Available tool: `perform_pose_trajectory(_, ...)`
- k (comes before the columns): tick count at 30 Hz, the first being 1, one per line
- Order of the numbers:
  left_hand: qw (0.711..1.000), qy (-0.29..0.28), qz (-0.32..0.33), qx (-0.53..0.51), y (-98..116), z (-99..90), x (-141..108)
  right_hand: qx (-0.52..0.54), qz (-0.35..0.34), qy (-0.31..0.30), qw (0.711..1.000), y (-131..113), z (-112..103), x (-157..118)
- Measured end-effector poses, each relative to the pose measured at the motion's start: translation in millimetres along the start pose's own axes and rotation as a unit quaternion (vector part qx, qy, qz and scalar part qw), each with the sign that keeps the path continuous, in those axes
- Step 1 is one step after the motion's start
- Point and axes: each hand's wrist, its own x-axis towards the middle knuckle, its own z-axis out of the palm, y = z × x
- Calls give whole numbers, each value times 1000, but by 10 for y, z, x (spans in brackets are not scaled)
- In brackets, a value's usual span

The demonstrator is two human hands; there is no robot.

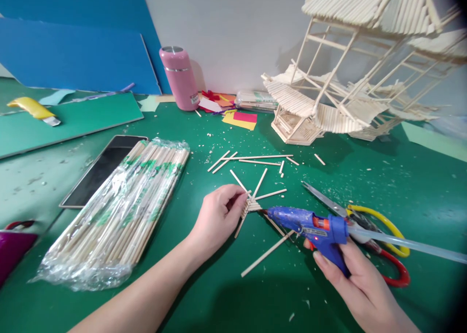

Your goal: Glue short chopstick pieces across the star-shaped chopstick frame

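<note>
My left hand [221, 213] pinches the left side of a small star-shaped piece of wooden sticks [254, 205] on the green table. Its sticks radiate outward, with short ones laid side by side near the middle. My right hand [352, 274] is wrapped round the handle of a blue glue gun [299, 219], a clear glue stick [404, 245] trailing from its back. The nozzle tip points left, at the right edge of the star piece; whether it touches is unclear. A loose stick [266, 255] lies below the nozzle.
Scissors [328, 199] lie beneath and beside the glue gun. Bagged sticks [120, 216] overlap a black phone [104, 170] at left. Behind stand a pink bottle [179, 80] and a stick pagoda model [328, 99]. Cut sticks [259, 157] lie mid-table; a yellow cutter [32, 108] is far left.
</note>
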Motion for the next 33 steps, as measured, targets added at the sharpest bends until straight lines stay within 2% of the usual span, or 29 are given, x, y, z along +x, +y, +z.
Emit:
perform_pose_trajectory(15, 1000, -1, -2, -1, 3, 8, 5, -17, -4, 3, 1000, 11, -6, -12)
perform_pose_trajectory(20, 1000, -5, -6, -11, -3, 12, 7, -13, 22, 14, 1000, 26, -6, -28)
perform_pose_trajectory(33, 1000, -6, -5, -14, -14, 17, 13, -9, 13, 16, 1000, -25, -28, 4)
